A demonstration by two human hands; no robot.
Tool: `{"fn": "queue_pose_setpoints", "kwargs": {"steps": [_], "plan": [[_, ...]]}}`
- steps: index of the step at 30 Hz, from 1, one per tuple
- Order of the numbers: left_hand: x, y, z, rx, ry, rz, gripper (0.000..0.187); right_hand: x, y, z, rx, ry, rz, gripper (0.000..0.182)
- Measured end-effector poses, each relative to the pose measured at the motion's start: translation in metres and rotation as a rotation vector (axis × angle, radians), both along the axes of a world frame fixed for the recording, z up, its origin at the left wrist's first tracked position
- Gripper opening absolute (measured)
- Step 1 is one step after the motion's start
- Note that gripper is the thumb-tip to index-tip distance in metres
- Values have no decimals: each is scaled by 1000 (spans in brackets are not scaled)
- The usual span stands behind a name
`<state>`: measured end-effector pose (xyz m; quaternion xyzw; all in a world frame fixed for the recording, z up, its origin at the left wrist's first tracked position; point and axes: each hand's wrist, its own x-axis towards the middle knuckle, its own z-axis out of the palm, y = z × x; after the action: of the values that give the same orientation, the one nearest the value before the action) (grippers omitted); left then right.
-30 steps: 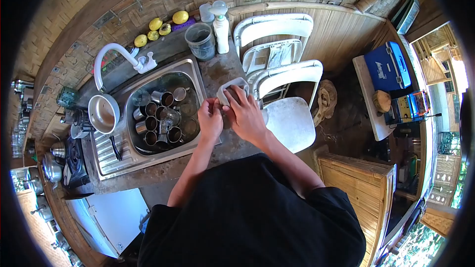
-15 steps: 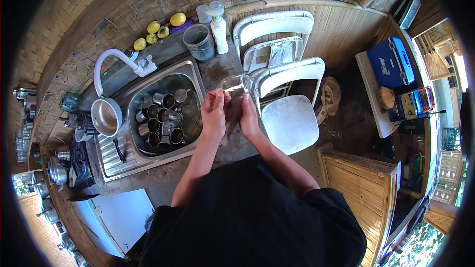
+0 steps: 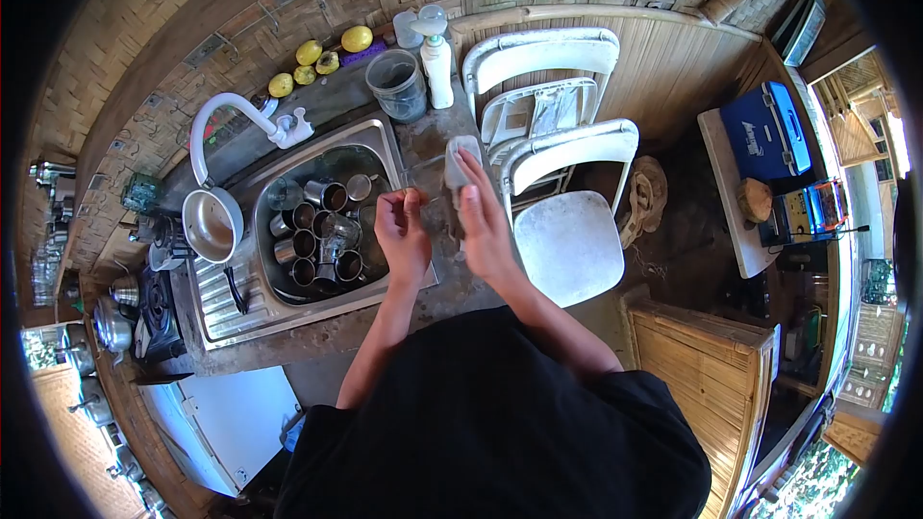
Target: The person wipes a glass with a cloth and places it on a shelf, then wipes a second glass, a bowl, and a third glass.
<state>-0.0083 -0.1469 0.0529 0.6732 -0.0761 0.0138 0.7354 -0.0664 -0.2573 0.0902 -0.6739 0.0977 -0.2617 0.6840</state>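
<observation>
My right hand [image 3: 483, 226] is over the counter right of the sink, its fingers stretched along a pale grey-white, sponge-like piece [image 3: 463, 156] at the fingertips. Beside it, near the sink's right rim, my left hand [image 3: 402, 231] has its fingers curled together in a pinch; I cannot tell what is between them. Several metal mugs [image 3: 303, 242] and a clear glass [image 3: 338, 233] lie in the steel sink [image 3: 389, 149], left of my hands.
A white tap [image 3: 236, 104] curves over a saucepan [image 3: 212, 226] by the drainboard. Behind the sink are yellow fruits [image 3: 356, 38], a clear tub [image 3: 395, 86] and a pump bottle [image 3: 436, 67]. White folding chairs [image 3: 567, 240] stand right of the counter. A blue cooler [image 3: 764, 135] sits farther right.
The clear glass that was between my hands no longer shows clearly there. My right hand has turned, fingers now along the pale piece; my left hand has moved slightly left and down.
</observation>
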Motion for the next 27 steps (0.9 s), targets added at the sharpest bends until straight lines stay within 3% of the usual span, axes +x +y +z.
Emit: {"fn": "queue_pose_setpoints", "kwargs": {"steps": [3,8,12,15,16,19,23,24,27], "plan": [[-6,-5,8,88,33,19,14,5,7,-10,-247,26,-111,49],[-16,-13,-6,-113,86,-11,12,11,-8,-31,151,191,-40,47],[-11,-6,-15,-132,129,21,10,-1,-6,-14,-18,344,-67,38],[13,10,-28,-266,358,-55,11,-4,0,-32,-438,76,-251,27],[20,17,-32,-314,417,-61,9,-12,3,-31,-393,76,-197,18],[36,31,-27,-434,538,-68,8,-26,9,-35,-558,-24,-59,14],[49,48,-39,-667,658,-104,10,-27,23,-70,-778,186,13,28],[51,54,-44,-755,699,-157,10,-29,26,-80,-829,345,117,42],[42,68,-46,-905,870,-131,10,-36,33,-84,-1037,498,317,54]]}}
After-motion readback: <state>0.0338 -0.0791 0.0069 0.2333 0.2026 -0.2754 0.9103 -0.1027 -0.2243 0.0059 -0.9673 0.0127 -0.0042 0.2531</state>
